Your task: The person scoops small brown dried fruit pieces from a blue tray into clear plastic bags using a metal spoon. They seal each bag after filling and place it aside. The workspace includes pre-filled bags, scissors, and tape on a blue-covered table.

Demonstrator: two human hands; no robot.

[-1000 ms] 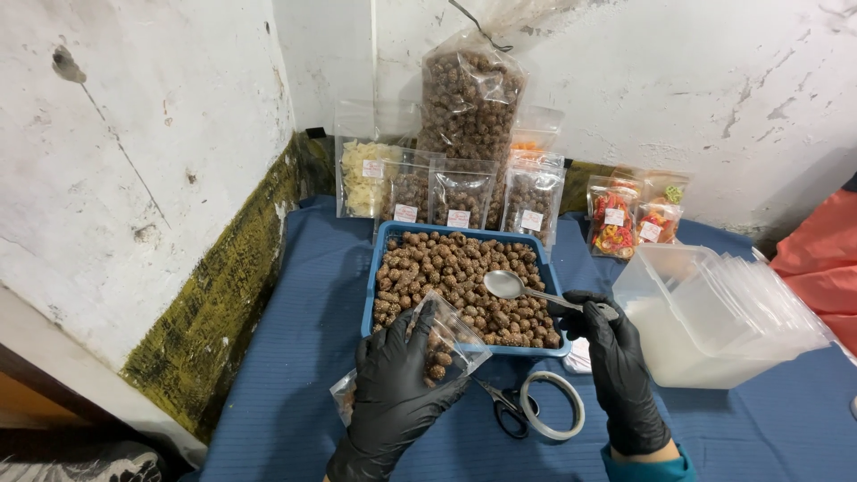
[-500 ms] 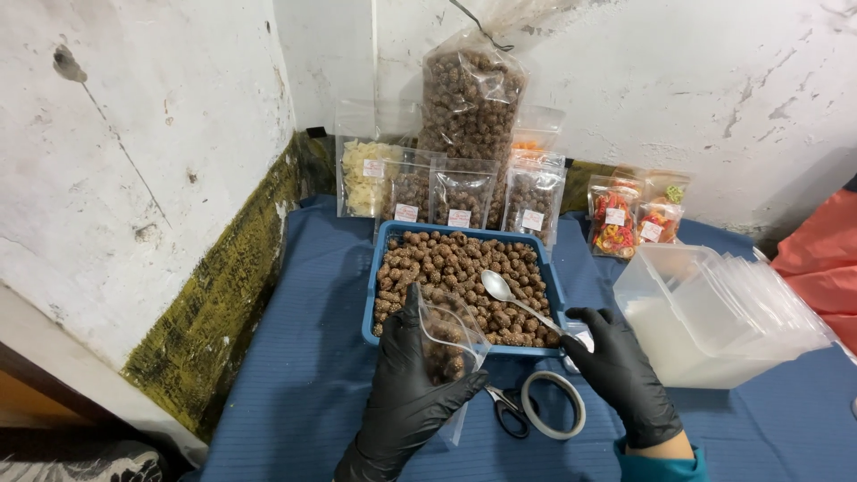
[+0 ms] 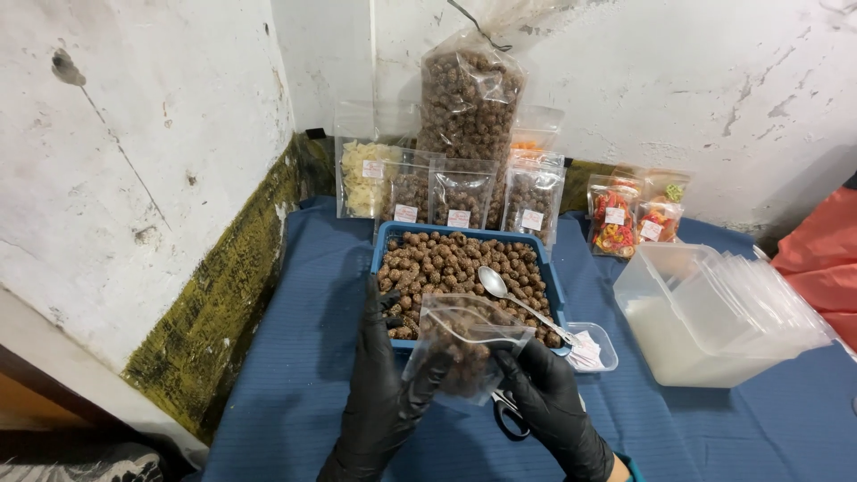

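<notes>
Small clear bag [image 3: 464, 344]: held up over the near edge of the blue tray, mouth open, partly filled with brown balls.
Left hand [image 3: 388, 393]: black-gloved, fingers curled around the bag's left side, gripping it.
Right hand [image 3: 549, 402]: black-gloved, closed on the bag's right lower edge from below.
Blue tray [image 3: 555, 290]: just behind the bag on the blue cloth, full of brown balls.
Spoon [image 3: 509, 293]: metal, resting in the tray, bowl on the balls, handle pointing toward the right hand; not held.
Scissors [image 3: 511, 419]: on the cloth beneath the hands, mostly hidden.
Small clear tub [image 3: 600, 350]: just right of the tray, holding paper slips.
Large clear box [image 3: 696, 321]: farther right, with a stack of empty bags leaning in it.
Filled packets [image 3: 460, 196]: standing in a row against the wall behind the tray, one tall bag among them.
</notes>
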